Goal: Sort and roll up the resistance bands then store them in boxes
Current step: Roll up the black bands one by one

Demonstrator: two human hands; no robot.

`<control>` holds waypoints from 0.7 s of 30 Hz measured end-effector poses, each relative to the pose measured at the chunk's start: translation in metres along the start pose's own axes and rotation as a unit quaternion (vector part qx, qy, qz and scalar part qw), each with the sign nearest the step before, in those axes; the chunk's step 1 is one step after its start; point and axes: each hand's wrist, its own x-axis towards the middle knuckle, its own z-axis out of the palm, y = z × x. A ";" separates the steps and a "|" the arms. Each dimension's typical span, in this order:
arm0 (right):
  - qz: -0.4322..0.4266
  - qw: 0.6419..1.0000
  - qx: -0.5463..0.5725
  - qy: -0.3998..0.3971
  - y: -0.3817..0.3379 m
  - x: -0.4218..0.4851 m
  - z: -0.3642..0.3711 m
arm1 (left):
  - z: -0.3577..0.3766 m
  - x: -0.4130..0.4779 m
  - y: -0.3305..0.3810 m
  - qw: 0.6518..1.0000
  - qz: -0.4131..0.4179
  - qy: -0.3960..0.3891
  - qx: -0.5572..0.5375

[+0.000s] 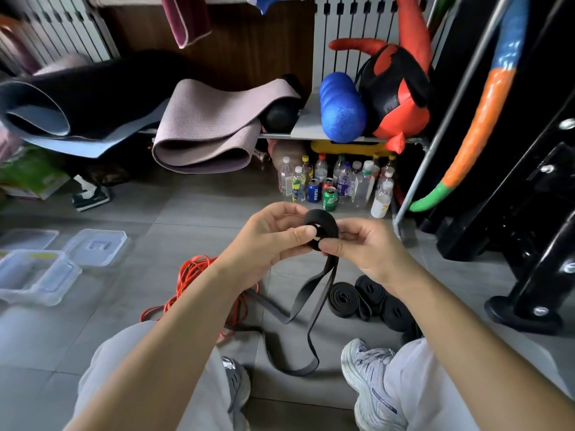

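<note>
Bottles (342, 181), mats (205, 129), blue roller (342, 110)

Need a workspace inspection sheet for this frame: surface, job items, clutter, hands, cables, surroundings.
Surface: grey tiled floor.
Job's things: half-rolled black band held in the air, its loose tail trailing to the floor; finished black rolls lying near the right shoe; red bands in an unsorted heap; clear plastic boxes on the floor at left.
Clutter: bottles and cans under the low shelf.
Grippers: left hand and right hand both pinch the roll.
Cables: nothing seen.
Surroundings: yoga mats and blue foam roller on the shelf; black machine frame at right.
</note>
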 end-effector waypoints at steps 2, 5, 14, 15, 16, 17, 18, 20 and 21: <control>0.011 1.000 -0.010 0.000 0.002 0.001 0.001 | 0.000 -0.002 0.000 1.000 0.002 0.014 0.019; 0.002 1.000 -0.011 -0.001 0.000 0.001 0.003 | -0.002 -0.003 0.001 0.999 0.009 0.041 0.030; 0.003 0.999 -0.030 0.011 -0.002 0.004 0.002 | -0.005 -0.006 0.009 0.994 0.025 0.068 0.081; 0.012 0.999 -0.029 0.006 0.002 0.004 0.006 | -0.003 -0.006 0.009 0.995 0.029 0.071 0.056; 0.015 0.999 -0.030 0.006 0.004 0.005 0.010 | -0.002 -0.005 0.008 0.996 0.030 0.075 0.029; 0.014 0.999 -0.031 0.012 0.007 0.006 0.013 | -0.002 -0.005 0.008 0.997 0.028 0.078 0.000; 0.013 0.999 -0.029 0.024 0.007 0.007 0.013 | -0.002 -0.004 0.008 0.996 0.024 0.081 -0.024; 0.013 0.999 -0.021 0.042 0.006 0.009 0.010 | -0.002 -0.004 0.009 0.996 0.015 0.079 -0.025; 0.014 0.999 -0.028 0.041 0.006 0.009 0.009 | -0.002 -0.004 0.009 0.997 0.012 0.079 0.009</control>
